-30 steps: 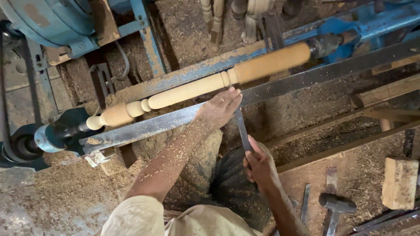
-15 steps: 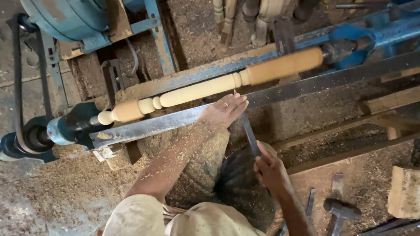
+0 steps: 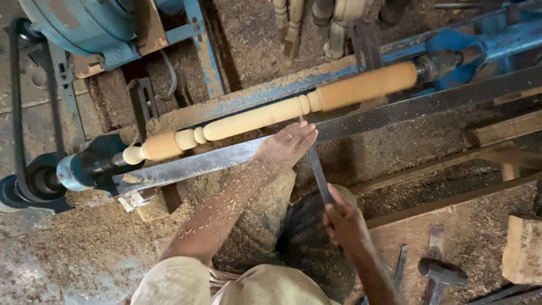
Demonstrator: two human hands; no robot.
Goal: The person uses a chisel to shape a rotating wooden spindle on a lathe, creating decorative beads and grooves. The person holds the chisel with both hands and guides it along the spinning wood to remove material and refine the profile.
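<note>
Blue lathe [image 3: 474,48] ran diag. from near-left to far-right, w/ sawdust heaped over bed and floor. Motor housing [image 3: 84,22] sat far left, belt pulley [image 3: 28,183] at left edge. Long steel tool rest [image 3: 395,110] lay parallel to and just on the near side of the wooden spindle [image 3: 271,113], prob. so the tool had a firm ledge close to the work. Spindle was clamped betw. both lathe ends, pale, partly shaped: beads toward left, thicker plain cylinder toward right.

Left hand [image 3: 285,147] lay flat on the rest, fingers together, pressing the chisel [image 3: 316,169] blade down, tip touching spindle near the bead. Right hand [image 3: 344,223] was wrapped around the chisel's handle end, nearer the body, likely for leverage.

Room: rest edge open both ways for sliding. Hammer [image 3: 440,277] and wood block [image 3: 522,248] lay near right, well apart from the hands.
</note>
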